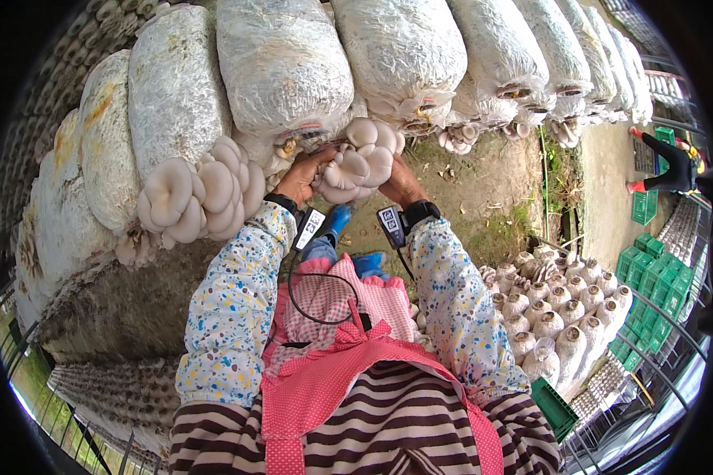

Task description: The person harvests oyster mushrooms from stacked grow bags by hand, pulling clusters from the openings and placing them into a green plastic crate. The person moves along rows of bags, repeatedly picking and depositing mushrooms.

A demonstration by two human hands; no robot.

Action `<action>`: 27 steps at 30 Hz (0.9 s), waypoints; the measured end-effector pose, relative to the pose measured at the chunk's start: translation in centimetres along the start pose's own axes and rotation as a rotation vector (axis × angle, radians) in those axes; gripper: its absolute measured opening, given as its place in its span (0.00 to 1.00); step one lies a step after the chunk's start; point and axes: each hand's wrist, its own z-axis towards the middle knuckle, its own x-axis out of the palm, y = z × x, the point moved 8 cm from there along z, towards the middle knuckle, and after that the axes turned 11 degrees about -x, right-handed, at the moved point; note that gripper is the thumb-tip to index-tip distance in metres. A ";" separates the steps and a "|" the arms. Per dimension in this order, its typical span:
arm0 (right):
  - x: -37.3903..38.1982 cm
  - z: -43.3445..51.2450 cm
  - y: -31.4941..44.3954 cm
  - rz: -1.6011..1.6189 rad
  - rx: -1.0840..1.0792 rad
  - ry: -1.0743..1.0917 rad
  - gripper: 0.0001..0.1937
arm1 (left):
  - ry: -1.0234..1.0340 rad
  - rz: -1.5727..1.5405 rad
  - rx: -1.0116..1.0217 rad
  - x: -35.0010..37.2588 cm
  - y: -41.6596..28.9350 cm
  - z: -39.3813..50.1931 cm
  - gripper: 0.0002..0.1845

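Note:
Both hands are around an oyster mushroom cluster (pixel 356 163) at the mouth of a white mushroom grow bag (pixel 282 65). My left hand (pixel 303 175) grips the cluster's left side, its thumb reaching towards the stems. On the right side, my right hand (pixel 401 180) holds the cluster with its fingers partly hidden behind the caps. Whether the cluster is still attached to the bag cannot be told. A larger oyster mushroom cluster (pixel 205 193) hangs from the bags just left of my left hand. Smaller mushrooms (pixel 457 138) grow under the bags farther right.
More grow bags (pixel 549 323) stand packed at the lower right, beside a green plastic crate (pixel 552 409). Stacked green crates (pixel 653 291) and a person in red boots (pixel 668 160) are at the far right. A metal rail (pixel 659 314) crosses there.

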 end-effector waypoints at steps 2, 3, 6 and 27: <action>-0.3 -0.2 -0.4 0.002 -0.027 0.002 0.22 | 0.010 0.002 0.007 -0.3 0.0 0.2 0.20; -0.4 -0.4 -1.0 0.010 -0.006 -0.002 0.22 | -0.005 0.009 0.024 -0.5 -0.1 0.3 0.20; -0.3 -1.4 -0.7 -0.469 -0.265 0.099 0.21 | -0.008 0.030 0.009 -0.9 0.1 0.3 0.20; 6.4 -12.1 5.6 -0.792 0.188 0.401 0.37 | 0.419 -0.385 -0.455 1.0 12.4 -8.8 0.25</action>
